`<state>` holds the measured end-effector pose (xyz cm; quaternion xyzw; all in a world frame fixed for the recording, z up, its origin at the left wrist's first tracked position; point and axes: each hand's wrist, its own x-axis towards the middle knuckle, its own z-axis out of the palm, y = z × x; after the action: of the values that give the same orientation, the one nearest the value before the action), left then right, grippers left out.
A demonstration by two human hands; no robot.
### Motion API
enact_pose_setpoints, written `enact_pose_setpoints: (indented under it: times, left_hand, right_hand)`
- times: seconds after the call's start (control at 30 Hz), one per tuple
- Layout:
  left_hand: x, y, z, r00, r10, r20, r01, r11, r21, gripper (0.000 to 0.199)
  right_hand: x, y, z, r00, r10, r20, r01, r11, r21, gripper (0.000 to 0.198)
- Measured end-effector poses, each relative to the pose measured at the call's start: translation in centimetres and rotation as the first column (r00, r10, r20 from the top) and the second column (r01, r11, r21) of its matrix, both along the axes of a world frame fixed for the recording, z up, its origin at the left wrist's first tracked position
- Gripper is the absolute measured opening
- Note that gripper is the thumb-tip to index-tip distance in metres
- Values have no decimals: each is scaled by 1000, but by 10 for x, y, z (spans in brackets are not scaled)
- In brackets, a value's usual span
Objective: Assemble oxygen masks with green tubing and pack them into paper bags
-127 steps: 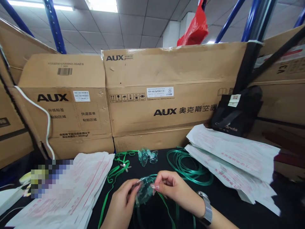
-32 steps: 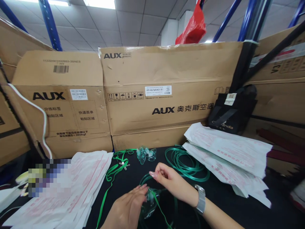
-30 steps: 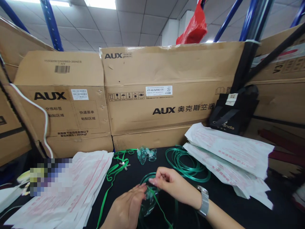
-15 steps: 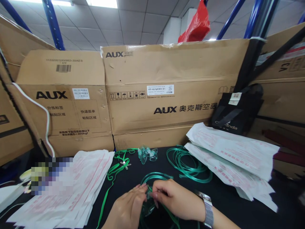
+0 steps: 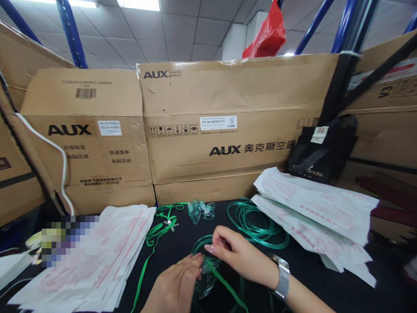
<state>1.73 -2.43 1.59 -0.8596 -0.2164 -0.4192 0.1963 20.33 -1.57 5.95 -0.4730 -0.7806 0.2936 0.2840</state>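
Low in the middle, my left hand (image 5: 177, 284) is closed on the edge of a clear green oxygen mask (image 5: 206, 280), its fingertips at the mask's upper side. A flat green elastic strap (image 5: 224, 282) runs from the mask down toward the bottom edge. Just above the mask, my right hand (image 5: 231, 252) is raised with its fingers curled and thumb pressed in; whether it pinches anything is hidden. Green tubing (image 5: 200, 243) curves behind both hands. Farther back lie clear mask parts (image 5: 202, 211) and, to their left, loose green straps with small metal clips (image 5: 169, 222).
Coiled green tubing (image 5: 257, 224) lies right of centre. White printed bags (image 5: 319, 204) are stacked at the right, and more bags (image 5: 94, 256) at the left. Cardboard boxes (image 5: 182, 161) wall off the back of the black table. A black bag (image 5: 321, 154) stands back right.
My right hand has moved up and slightly away from the mask, uncovering the green strap and more of the mask. My left hand has stayed on the mask's edge.
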Motion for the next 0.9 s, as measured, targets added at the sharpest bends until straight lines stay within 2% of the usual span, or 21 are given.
enact_pose_setpoints:
  times: [0.1, 0.3, 0.43, 0.57, 0.73, 0.9]
  left_hand:
    - [3, -2, 0, 1000, -19, -5, 19, 999, 39, 23]
    - [10, -3, 0, 995, -96, 38, 92, 991, 100, 25]
    - [12, -3, -1, 985, -164, 46, 163, 986, 34, 26]
    - [12, -1, -6, 985, -167, 51, 167, 986, 4, 26]
    - [10, -2, -5, 988, -144, 62, 144, 990, 3, 27]
    - [8, -3, -1, 989, -144, 40, 143, 989, 36, 26]
  right_hand:
    - [-2, 2, -5, 998, 35, 60, -40, 996, 85, 33]
    - [-7, 1, -14, 928, 240, 285, -299, 937, 183, 27]
    - [-5, -2, -12, 898, 255, 358, -339, 920, 197, 25]
    - [-6, -3, -10, 878, 269, 396, -375, 900, 221, 22]
    - [-5, -4, -10, 899, 291, 326, -370, 905, 211, 23]
    - [-1, 0, -12, 915, 388, 112, -389, 921, -10, 26]
